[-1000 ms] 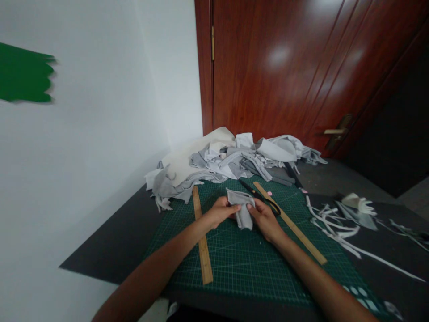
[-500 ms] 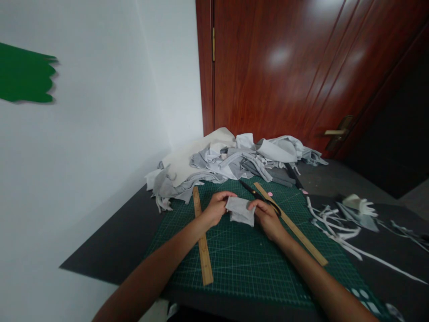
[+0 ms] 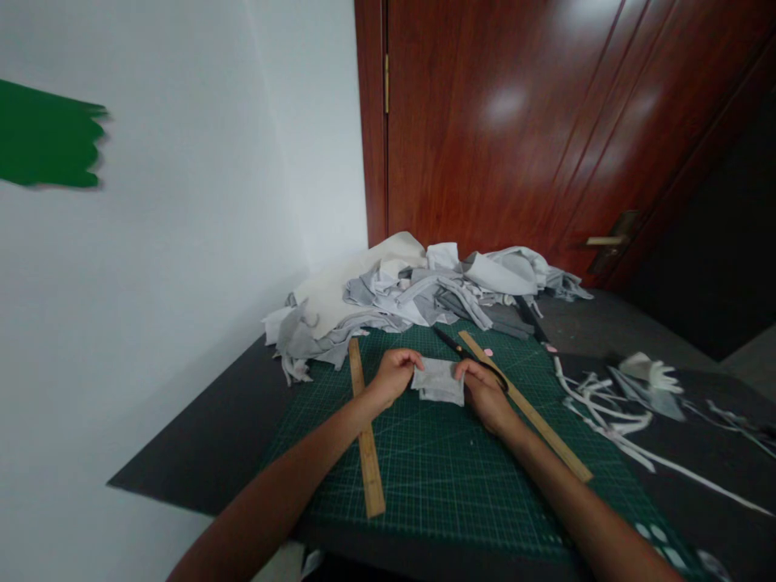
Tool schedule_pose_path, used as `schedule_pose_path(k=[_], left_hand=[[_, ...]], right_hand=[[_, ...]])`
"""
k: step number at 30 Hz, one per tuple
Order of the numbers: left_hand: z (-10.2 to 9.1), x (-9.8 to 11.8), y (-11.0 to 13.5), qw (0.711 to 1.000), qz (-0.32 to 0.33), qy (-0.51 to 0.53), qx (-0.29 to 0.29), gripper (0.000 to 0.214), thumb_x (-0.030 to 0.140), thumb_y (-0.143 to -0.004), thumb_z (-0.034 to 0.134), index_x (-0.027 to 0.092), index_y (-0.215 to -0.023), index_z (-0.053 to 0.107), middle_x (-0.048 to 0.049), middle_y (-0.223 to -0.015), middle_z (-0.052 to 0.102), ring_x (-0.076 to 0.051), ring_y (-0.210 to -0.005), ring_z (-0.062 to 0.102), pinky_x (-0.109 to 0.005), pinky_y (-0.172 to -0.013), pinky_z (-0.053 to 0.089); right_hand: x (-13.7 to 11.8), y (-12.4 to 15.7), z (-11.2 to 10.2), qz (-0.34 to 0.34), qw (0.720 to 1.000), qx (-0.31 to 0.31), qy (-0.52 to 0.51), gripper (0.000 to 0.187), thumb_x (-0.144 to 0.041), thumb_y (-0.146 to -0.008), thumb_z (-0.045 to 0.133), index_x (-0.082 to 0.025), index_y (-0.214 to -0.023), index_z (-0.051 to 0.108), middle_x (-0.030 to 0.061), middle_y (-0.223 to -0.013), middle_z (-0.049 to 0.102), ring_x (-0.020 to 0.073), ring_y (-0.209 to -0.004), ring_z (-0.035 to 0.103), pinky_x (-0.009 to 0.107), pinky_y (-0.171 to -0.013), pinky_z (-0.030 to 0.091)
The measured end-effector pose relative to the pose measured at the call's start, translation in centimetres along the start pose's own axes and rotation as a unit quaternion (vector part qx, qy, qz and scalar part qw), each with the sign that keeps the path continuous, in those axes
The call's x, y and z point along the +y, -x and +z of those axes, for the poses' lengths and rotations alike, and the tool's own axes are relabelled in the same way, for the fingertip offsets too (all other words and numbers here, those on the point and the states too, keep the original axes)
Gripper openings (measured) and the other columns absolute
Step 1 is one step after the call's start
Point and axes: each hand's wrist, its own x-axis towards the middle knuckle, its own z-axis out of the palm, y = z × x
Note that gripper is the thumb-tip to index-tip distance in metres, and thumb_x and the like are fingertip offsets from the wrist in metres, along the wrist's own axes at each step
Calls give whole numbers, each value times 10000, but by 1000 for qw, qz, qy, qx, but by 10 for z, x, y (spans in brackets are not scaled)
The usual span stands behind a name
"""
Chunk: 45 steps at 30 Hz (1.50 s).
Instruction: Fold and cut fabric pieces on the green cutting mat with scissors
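Note:
A small folded piece of grey cloth [image 3: 437, 380] lies on the green cutting mat [image 3: 442, 477]. My left hand [image 3: 394, 376] pinches its left edge and my right hand [image 3: 482, 388] pinches its right edge, fingers curled on the fabric. A wooden ruler [image 3: 365, 436] runs along the mat under my left forearm. A second wooden ruler [image 3: 533, 420] lies diagonally to the right of my right hand. Black scissors [image 3: 466, 353] rest just behind the cloth, partly hidden by my right hand.
A heap of grey and white fabric scraps [image 3: 418, 295] fills the back of the dark table [image 3: 200, 436]. Thin white cloth strips [image 3: 612, 420] are scattered at the right. A red-brown door [image 3: 546, 121] with a handle [image 3: 606, 241] stands behind; a white wall is on the left.
The cloth hung bunched between my hands a second ago; it has since been folded flatter and lowered onto the mat, with both hands still at its edges.

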Motion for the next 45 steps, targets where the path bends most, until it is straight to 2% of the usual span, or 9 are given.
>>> schedule_pose_path(k=[5, 9, 11, 16, 21, 25, 32, 41, 45], left_hand=[[0, 1, 3, 999, -29, 5, -22, 85, 151, -647, 642, 148, -698, 709, -11, -716, 664, -126, -665, 568, -222, -626, 402], [0, 4, 6, 989, -116, 71, -57, 400, 182, -646, 692, 182, -1046, 702, -22, -841, 691, -144, -717, 625, -233, -636, 445], [0, 4, 7, 983, -148, 82, -74, 486, 165, -635, 699, 198, -1119, 675, -27, -869, 693, -158, -745, 646, -246, -647, 465], [0, 1, 7, 985, -150, 36, -79, 246, 170, -607, 709, 141, -851, 708, -11, -732, 659, -118, -609, 577, -217, -553, 405], [-2, 1, 2, 990, -122, 67, -32, 226, 236, -612, 788, 137, -796, 702, -24, -741, 684, -134, -638, 613, -231, -585, 448], [-4, 1, 0, 988, -127, 82, -19, 236, 270, -636, 814, 137, -797, 703, -13, -707, 668, -125, -638, 611, -226, -600, 455], [-4, -1, 3, 978, -175, 64, -90, 215, 225, -638, 784, 128, -818, 717, -44, -707, 683, -149, -606, 618, -269, -596, 476], [-5, 2, -4, 997, -70, 10, -28, 207, 297, -696, 788, 142, -729, 655, -17, -716, 669, -114, -635, 580, -210, -590, 406], [-4, 8, -3, 999, -30, 30, -33, 335, 312, -703, 801, 186, -928, 589, 25, -718, 650, -107, -604, 571, -203, -581, 406]], right_hand=[[1, 0, 1, -13, 1000, -3, -5, 135, -316, -790, 643, -236, -702, 580, -60, -569, 443, 124, -499, 375, 245, -478, 231], [0, 2, 4, -20, 1000, -6, -20, 141, -333, -802, 640, -238, -714, 584, -48, -602, 488, 135, -530, 414, 251, -501, 279], [-1, 4, 5, -26, 999, -20, -11, 130, -322, -800, 635, -234, -714, 593, -39, -635, 518, 141, -562, 441, 253, -520, 305], [-3, 6, 4, -51, 998, -27, 39, 119, -297, -804, 597, -231, -706, 603, -32, -661, 526, 149, -596, 449, 256, -531, 321], [-5, 3, 3, -66, 996, 18, 60, 111, -297, -792, 570, -234, -703, 591, -44, -612, 478, 148, -561, 416, 261, -520, 304], [-5, 3, 3, -77, 993, 5, 84, 127, -291, -798, 557, -230, -700, 610, -36, -623, 493, 152, -579, 429, 266, -539, 318], [-6, 6, 4, -123, 982, 10, 140, 159, -271, -830, 512, -231, -745, 641, -20, -679, 552, 169, -632, 485, 278, -589, 368], [-10, 6, 3, -147, 974, 64, 162, 167, -270, -835, 517, -233, -735, 646, -12, -678, 566, 182, -657, 514, 282, -612, 400], [-7, 4, 1, -131, 979, 71, 138, 157, -304, -834, 533, -231, -752, 646, -24, -653, 530, 166, -606, 460, 278, -572, 351]])
